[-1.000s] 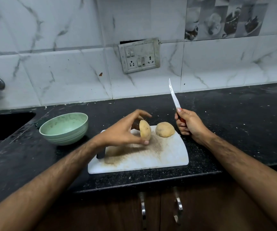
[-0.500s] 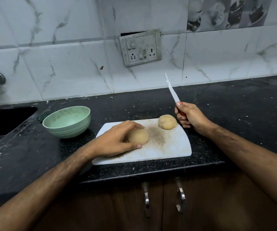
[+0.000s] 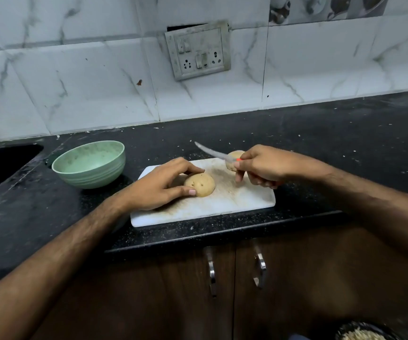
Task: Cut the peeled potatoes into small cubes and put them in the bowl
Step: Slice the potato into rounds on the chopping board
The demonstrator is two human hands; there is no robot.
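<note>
Pinning one potato (image 3: 200, 184) mid cutting board (image 3: 247, 200) with my left hand (image 3: 163, 187), fingers curled round it, my right hand (image 3: 261, 168) clenches the knife (image 3: 212, 152) above the board's far-right potato (image 3: 232, 163); bowl (image 3: 88, 164) left of the board.

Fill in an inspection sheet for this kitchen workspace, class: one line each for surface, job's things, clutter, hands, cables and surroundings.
Surface: black speckled counter; white cutting board, stained brown.
Job's things: near potato and far potato on the board, both uncut; green bowl left of the board, no cubes visible inside.
Clutter: pale crumbs scattered over the counter.
Hands: left hand grips the near potato; right hand holds the knife, blade raised, pointing left.
Cables: nothing seen.
Surroundings: marble-look tiles, switch socket plate, sink at left, cabinet doors below.
</note>
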